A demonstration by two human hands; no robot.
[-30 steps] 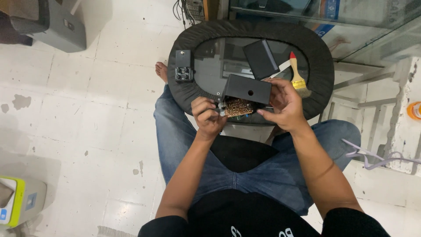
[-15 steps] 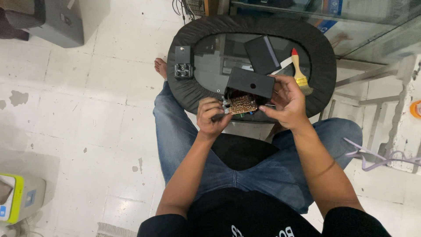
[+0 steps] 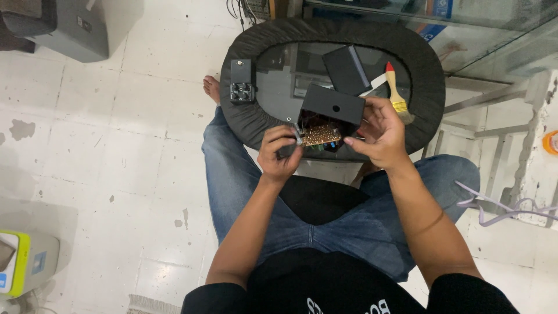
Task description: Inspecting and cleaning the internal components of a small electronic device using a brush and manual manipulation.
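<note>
Item: black box [image 3: 332, 104], open underneath, with a brown circuit board [image 3: 321, 135] showing at its mouth. We hold it above the near edge of the oval stool [image 3: 238, 99], over our knees.

Left hand [image 3: 280, 156]: fingers closed on a small dark tool [image 3: 289, 150], its tip meeting the board's left edge. We cannot tell what kind of tool it is.

Right hand [image 3: 379, 135]: curled around the box's right end, thumb towards the board, clamped on the casing.

Handling, as we judge it: we keep the right hand's grip firm on the box walls, not on the board, so the tool works against a steady piece. We keep the tool tip on the board's edge, clear of the small components. Light pressure suits; the board looks thin and stiff, likely to crack if bent.

Materials: box of matt black plastic, flat-sided, with one small round hole in its face. Board brown and speckled, a few blue parts below it. Stool rimmed in padded black fabric around a dark glossy centre.

Also on the stool: a flat black panel [image 3: 346, 68]; a small black part [image 3: 241, 81] on the left rim; a brush [image 3: 396, 93] with red-tipped wooden handle and pale bristles. White tiled floor [image 3: 116, 145], stained.
</note>
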